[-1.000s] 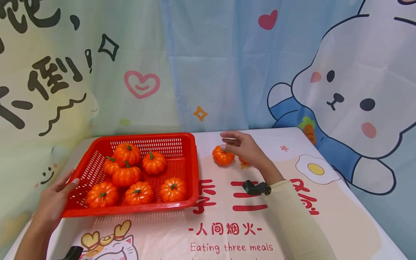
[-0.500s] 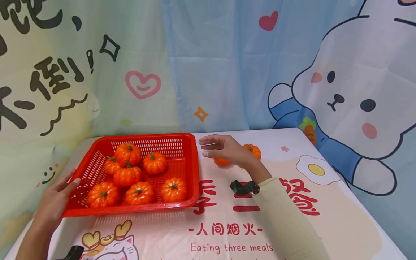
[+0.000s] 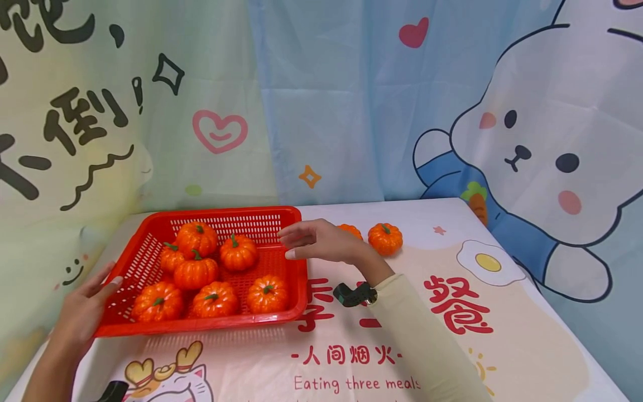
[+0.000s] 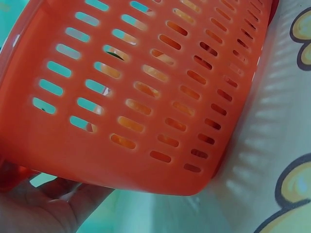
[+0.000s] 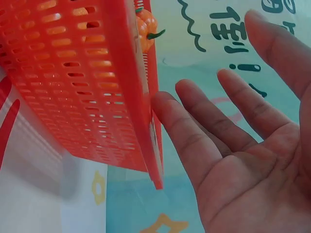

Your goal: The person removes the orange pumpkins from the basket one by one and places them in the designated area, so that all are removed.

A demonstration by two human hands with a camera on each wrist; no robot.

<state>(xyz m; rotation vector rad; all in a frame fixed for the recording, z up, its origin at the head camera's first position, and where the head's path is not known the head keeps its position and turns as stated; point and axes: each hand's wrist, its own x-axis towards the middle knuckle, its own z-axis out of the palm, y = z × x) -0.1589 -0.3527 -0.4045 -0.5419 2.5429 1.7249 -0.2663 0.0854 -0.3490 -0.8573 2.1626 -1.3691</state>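
My left hand point(image 3: 85, 307) grips the left rim of a red plastic basket point(image 3: 201, 325), thumb over the edge. In the left wrist view the fingers point(image 4: 60, 206) show below the basket's slotted wall point(image 4: 141, 97). Several small orange pumpkins point(image 3: 196, 273) with green stems lie in the basket. My right hand point(image 3: 321, 240), holding nothing, reaches over the basket's right rim with its fingers extended. The right wrist view has its palm point(image 5: 248, 179) facing the camera, fingertips right at the rim point(image 5: 141, 111). Behind this hand a pumpkin point(image 3: 350, 229) is mostly hidden.
Another pumpkin point(image 3: 385, 239) sits on the printed tablecloth point(image 3: 542, 335) to the right of the hand. A patterned curtain point(image 3: 321, 111) hangs behind the table's back edge. A dark device point(image 3: 354, 294) is strapped at the right wrist.
My right hand has moved left from above the loose pumpkins to the basket's right rim, uncovering the right-hand pumpkin. The left hand and the basket stay in place.
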